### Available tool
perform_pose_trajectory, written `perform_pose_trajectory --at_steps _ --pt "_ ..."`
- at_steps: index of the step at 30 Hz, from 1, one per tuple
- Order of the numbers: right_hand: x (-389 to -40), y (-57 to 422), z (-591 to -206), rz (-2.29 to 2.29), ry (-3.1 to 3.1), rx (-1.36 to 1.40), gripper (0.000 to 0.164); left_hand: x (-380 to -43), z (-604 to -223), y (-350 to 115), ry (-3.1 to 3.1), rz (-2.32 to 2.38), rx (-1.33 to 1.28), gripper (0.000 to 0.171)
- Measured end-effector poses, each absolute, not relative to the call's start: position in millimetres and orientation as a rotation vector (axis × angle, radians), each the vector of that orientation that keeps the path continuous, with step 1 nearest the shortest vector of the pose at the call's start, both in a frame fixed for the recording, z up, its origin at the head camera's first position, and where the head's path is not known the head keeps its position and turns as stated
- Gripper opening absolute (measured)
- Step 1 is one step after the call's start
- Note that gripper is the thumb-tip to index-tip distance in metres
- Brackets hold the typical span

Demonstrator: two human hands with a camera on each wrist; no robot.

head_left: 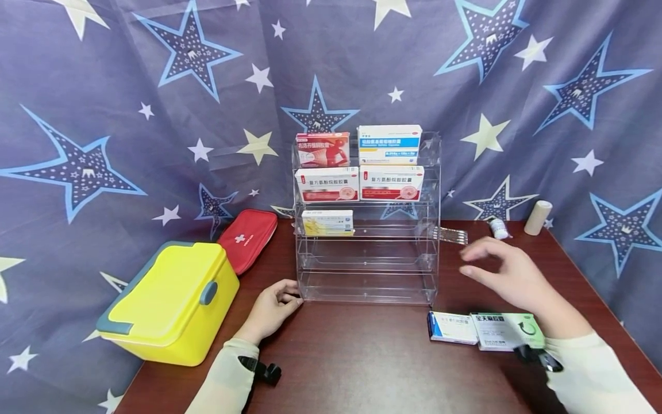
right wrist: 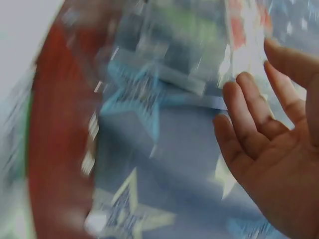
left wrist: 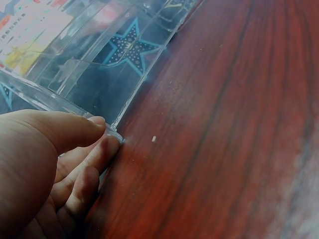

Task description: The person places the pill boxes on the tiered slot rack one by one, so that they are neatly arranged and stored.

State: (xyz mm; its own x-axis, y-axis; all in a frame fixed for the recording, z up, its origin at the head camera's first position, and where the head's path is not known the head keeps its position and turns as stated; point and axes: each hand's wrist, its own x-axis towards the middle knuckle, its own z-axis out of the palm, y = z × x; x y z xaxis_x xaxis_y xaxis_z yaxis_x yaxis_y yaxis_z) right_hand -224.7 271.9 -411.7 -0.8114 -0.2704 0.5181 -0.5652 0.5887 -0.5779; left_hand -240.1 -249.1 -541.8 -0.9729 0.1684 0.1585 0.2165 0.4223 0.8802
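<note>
A clear stepped display rack (head_left: 366, 265) stands mid-table with medicine boxes on its upper tiers. My left hand (head_left: 271, 307) is at its lower left front corner. In the left wrist view, the thumb and curled fingers (left wrist: 85, 191) pinch that corner of the rack (left wrist: 94, 94). My right hand (head_left: 509, 276) is in the air right of the rack, fingers relaxed and holding nothing; it shows blurred in the right wrist view. A red box (head_left: 323, 150) and a blue-white box (head_left: 389, 145) fill the top tier. Two red-white boxes (head_left: 327, 185) sit below, then one yellow-white box (head_left: 328, 223).
A blue-white box (head_left: 453, 328) and a green-white box (head_left: 504, 332) lie under my right forearm. Blister packs (head_left: 452, 235), a small white bottle (head_left: 499, 228) and a beige roll (head_left: 538, 218) are behind. Left stand a yellow lidded case (head_left: 173, 293) and a red first-aid pouch (head_left: 250, 238).
</note>
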Motion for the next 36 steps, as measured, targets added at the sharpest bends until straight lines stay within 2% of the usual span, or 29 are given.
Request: perform_pose_trajectory --at_steps 7,14,24,36 --pt "-200.3 355.4 -453.4 1.046 -2.698 0.441 0.023 -241.0 -542.2 -248.9 -2.616 -1.605 -0.366 0.033" --pt "-191.5 401.4 -485.6 1.118 -2.836 0.355 0.040 -241.5 -544.0 -249.1 -2.613 -1.614 -0.360 0.032" --pt "-188.6 418.6 -502.0 1.087 -2.895 0.403 0.047 -240.8 -543.2 -249.1 -2.630 -1.596 -0.352 0.032" --pt "-188.8 420.4 -505.6 1.156 -2.969 0.404 0.047 -239.9 -540.9 -248.0 -2.638 -1.599 -0.336 0.030"
